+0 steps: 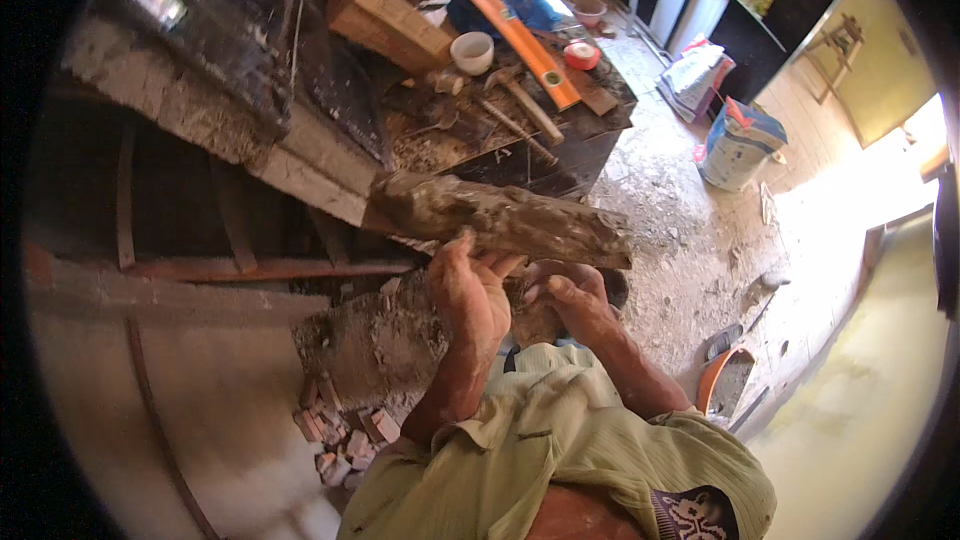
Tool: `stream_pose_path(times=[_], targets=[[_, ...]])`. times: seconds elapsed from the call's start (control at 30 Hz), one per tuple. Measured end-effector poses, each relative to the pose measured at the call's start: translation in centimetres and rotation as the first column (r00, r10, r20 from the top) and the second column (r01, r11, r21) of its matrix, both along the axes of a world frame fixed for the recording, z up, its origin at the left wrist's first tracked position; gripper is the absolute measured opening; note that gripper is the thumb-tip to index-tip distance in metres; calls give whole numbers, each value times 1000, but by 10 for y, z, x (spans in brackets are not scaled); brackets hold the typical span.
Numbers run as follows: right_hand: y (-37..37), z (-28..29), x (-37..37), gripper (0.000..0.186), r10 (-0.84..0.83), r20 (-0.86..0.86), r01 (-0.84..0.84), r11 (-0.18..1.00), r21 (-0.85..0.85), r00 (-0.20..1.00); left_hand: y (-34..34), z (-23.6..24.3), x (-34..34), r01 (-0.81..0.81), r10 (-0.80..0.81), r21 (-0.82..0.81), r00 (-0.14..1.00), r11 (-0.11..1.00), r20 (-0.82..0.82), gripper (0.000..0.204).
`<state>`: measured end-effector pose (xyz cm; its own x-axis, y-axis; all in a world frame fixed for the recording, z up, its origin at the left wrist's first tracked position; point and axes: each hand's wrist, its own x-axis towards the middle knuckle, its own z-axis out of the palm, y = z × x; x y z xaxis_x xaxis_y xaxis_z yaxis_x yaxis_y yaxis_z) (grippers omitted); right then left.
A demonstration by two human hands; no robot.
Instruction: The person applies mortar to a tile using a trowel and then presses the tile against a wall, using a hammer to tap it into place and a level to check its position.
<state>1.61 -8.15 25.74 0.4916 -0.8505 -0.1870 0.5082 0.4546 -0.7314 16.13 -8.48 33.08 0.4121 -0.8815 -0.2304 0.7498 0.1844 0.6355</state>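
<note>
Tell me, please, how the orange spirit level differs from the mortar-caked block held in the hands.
The orange spirit level is thin, straight and bright; the mortar-caked block is thick, rough-edged and dull brown. The level lies on the cluttered dark work surface, with no hand on it, whereas the block is raised, with the left hand and right hand beneath it. The level looks fairly clean; the block is crusted. Both are long and lie aslant in the picture.

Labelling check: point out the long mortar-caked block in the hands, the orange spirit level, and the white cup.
Long mortar-caked block point(510, 220), head view, middle of its top face.
Orange spirit level point(512, 32), head view, mid-length.
White cup point(472, 52), head view, outer wall.
</note>
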Motion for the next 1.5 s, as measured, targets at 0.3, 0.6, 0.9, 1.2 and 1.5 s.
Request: stream_pose_path(times=[0.3, 0.6, 0.9, 1.2, 1.5], targets=[[-16, 47, 14, 52, -266, -245, 197, 942, -270, 932, -2, 32, -13, -96, 101, -37, 976, 995, 191, 47], [-46, 65, 10, 47, -279, -171, 208, 915, -344, 945, -20, 46, -31, -150, 179, -115, 936, 982, 303, 49], [-71, 65, -5, 42, -266, -69, 221, 899, -378, 962, -38, 51, -53, -150, 226, -233, 913, 961, 340, 51], [-92, 57, -14, 45, -239, -21, 217, 913, -345, 971, -51, 52, -58, -242, 281, -192, 935, 951, 215, 50], [-90, 67, -8, 51, -152, 21, 150, 930, -336, 988, -48, 49, -41, -241, 269, -245, 959, 939, 88, 45]])
